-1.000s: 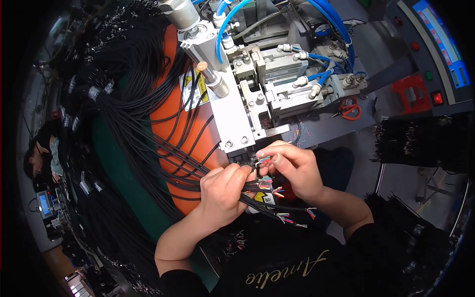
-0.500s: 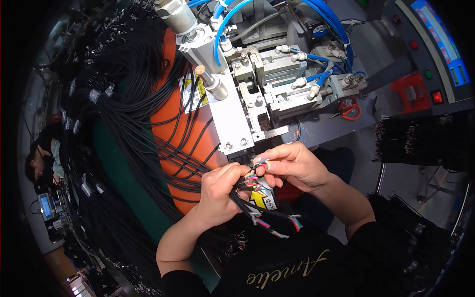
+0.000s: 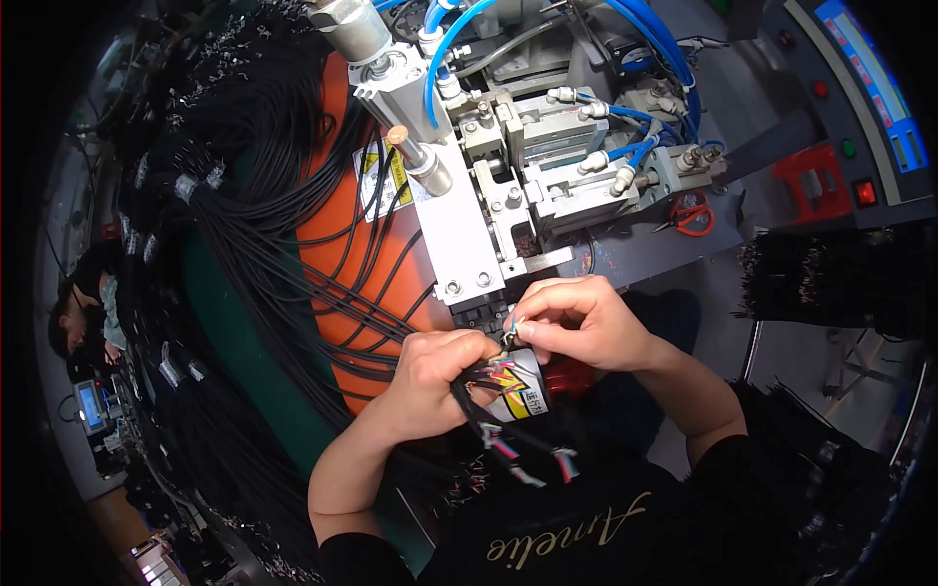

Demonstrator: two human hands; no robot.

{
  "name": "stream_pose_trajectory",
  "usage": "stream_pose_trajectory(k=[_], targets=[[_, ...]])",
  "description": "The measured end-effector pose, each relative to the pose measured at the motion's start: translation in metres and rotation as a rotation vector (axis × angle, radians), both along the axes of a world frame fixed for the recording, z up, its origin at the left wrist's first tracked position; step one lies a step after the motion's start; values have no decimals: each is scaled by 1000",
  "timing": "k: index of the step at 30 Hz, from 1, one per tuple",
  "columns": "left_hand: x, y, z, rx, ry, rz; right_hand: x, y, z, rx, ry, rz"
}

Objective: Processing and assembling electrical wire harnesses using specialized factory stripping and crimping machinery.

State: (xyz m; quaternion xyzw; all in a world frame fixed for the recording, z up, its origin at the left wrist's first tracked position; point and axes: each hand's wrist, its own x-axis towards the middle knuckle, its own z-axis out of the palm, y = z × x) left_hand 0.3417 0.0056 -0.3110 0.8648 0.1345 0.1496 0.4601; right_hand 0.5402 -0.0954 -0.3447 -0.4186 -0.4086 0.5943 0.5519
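My left hand is closed round several black cables, whose stripped ends with thin coloured wires hang out below the fist. Between thumb and fingertips, my right hand pinches the fine coloured wires at the end of one cable, just right of my left thumb. Both hands are close together at the near edge of the metal machine. A white cylinder with a yellow-and-black label shows just below my hands, partly behind the wires.
Many black cables run across an orange surface on the left. Blue air hoses loop over the machine. Red-handled scissors lie on the grey bench at right. A control panel with a lit screen and another cable bundle stand farther right.
My right fingers have turned the pinched wires from slanting to more upright. The hanging cable ends have swung slightly left, and my left hand has shifted a little.
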Motion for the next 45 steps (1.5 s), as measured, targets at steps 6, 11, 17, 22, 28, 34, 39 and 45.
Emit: stream_pose_trajectory(k=[6, 11, 17, 22, 28, 34, 39, 45], targets=[[-3, 10, 4, -233, 30, -121, 6, 1, 6, 65, -51, 58], [-3, -6, 5, -41, 91, -36, 0, 2, 14, 296, -637, -90], [8, -25, 5, 615, 69, 186, -6, 0, 15, 403, -1227, -241], [2, -23, 3, 580, 126, 130, -7, 0, 8, 363, -1201, -242], [6, -23, 7, 601, 148, 117, -10, -2, 2, 348, -1178, -265], [9, -25, 10, 705, 172, 61, -12, -2, 11, 353, -1282, -236], [16, -22, 13, 743, 250, 36, -2, 2, 10, 342, -1337, -143], [15, -21, 17, 728, 293, 22, -11, 0, -6, 469, -1056, -406]])
